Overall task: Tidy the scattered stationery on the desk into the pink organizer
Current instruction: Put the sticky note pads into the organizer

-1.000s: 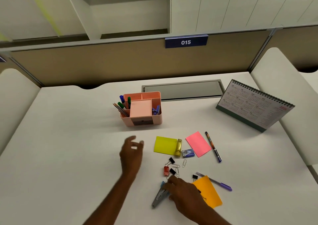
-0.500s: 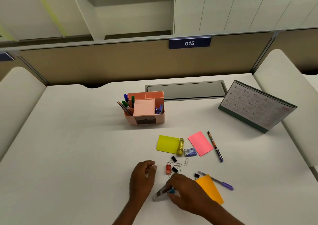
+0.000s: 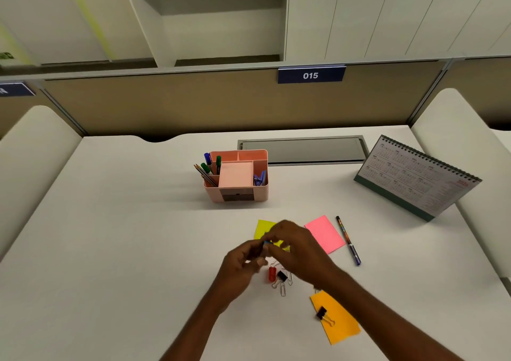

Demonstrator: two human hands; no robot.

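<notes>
Both my hands meet above the desk, just in front of the yellow note [image 3: 263,227]. Between them they pinch a small grey tool with a blue part [image 3: 266,243], mostly hidden by the fingers. My left hand [image 3: 243,261] holds its near end and my right hand [image 3: 300,250] its far end. The pink organizer [image 3: 260,192] stands further back, holding pens, pencils and a blue clip. On the desk lie a red clip [image 3: 272,274], a black clip [image 3: 282,275], paper clips [image 3: 283,288], a pink note [image 3: 326,233], a pen [image 3: 348,240] and an orange note [image 3: 340,327] bearing a black clip [image 3: 322,313].
A desk calendar [image 3: 414,178] stands at the right. A grey cable hatch [image 3: 302,150] lies flush behind the organizer. Padded dividers flank the desk on both sides, and a partition with a "015" plate closes the back.
My right hand lifted the grey tool off the desk and carried it away from me. My left hand came in to join it, and both now hold the tool over the yellow note.
</notes>
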